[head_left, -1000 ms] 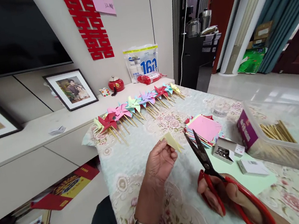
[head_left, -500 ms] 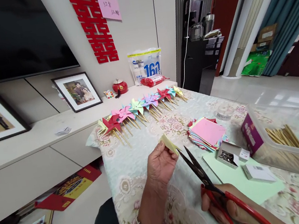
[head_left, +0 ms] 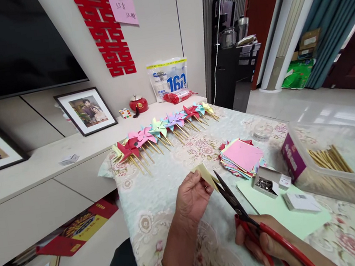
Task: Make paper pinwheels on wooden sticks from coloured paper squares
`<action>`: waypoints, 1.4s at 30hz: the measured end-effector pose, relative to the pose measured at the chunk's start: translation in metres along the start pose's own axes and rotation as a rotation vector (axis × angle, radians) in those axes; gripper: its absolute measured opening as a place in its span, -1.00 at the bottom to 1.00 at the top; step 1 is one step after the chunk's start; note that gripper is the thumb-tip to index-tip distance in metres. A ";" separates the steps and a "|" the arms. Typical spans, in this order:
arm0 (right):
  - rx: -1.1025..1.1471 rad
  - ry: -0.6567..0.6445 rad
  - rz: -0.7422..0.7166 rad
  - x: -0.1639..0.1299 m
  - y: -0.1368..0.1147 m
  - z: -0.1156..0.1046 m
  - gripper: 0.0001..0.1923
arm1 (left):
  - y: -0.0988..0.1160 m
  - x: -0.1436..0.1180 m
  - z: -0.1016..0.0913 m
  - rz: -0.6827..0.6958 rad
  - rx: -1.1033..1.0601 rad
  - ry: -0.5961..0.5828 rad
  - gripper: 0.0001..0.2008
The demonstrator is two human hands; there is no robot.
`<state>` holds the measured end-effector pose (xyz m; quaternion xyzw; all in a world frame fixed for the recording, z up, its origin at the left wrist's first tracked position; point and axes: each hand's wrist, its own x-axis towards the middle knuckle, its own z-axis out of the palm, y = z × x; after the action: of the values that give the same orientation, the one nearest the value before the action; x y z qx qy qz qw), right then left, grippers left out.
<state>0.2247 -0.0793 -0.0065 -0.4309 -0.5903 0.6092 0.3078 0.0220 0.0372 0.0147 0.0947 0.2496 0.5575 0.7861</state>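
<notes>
white bag [head_left: 169, 79] reads "160"

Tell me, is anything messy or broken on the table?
Nothing broken or spilled. The stack of colored paper squares is fanned unevenly, and the small box of pins sits open beside it.

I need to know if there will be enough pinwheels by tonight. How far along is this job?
Done: a row of finished pinwheels lies along the table's far edge. In hand: the left hand holds a folded yellow paper, and the right hand has red scissors at it. Left: a stack of coloured paper squares and sticks in the clear box remain unused.
</notes>
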 end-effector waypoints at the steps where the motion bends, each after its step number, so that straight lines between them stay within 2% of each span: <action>1: -0.007 0.006 0.008 0.000 -0.002 0.001 -0.36 | 0.000 0.000 0.000 -0.002 0.003 -0.004 -0.81; 4: -0.025 0.018 0.025 0.002 -0.004 0.002 -0.35 | 0.000 0.000 0.000 0.000 0.009 -0.009 -0.81; 11: -0.009 0.030 0.020 0.007 0.015 0.000 -0.37 | 0.000 -0.001 0.000 0.010 0.019 0.007 -0.86; 18: -0.103 0.060 0.059 0.011 0.009 0.003 -0.38 | 0.000 -0.001 -0.001 0.018 -0.004 0.011 -0.88; 25: 0.032 0.039 0.077 0.017 0.010 0.007 -0.34 | 0.001 0.001 -0.003 0.010 -0.028 -0.001 -0.88; 31: 0.055 0.034 0.035 0.016 0.011 0.009 -0.30 | 0.002 0.000 -0.001 0.015 -0.029 0.033 -0.90; 36: 0.038 0.071 0.064 0.015 0.018 0.008 -0.30 | 0.002 0.002 -0.002 0.048 -0.028 0.027 -0.91; 42: 0.056 0.018 0.008 0.013 -0.005 0.007 -0.16 | 0.005 0.002 -0.002 0.089 -0.103 0.057 -0.89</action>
<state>0.2118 -0.0706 -0.0042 -0.4300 -0.5686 0.6228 0.3222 0.0178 0.0402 0.0148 0.0494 0.2384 0.6066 0.7568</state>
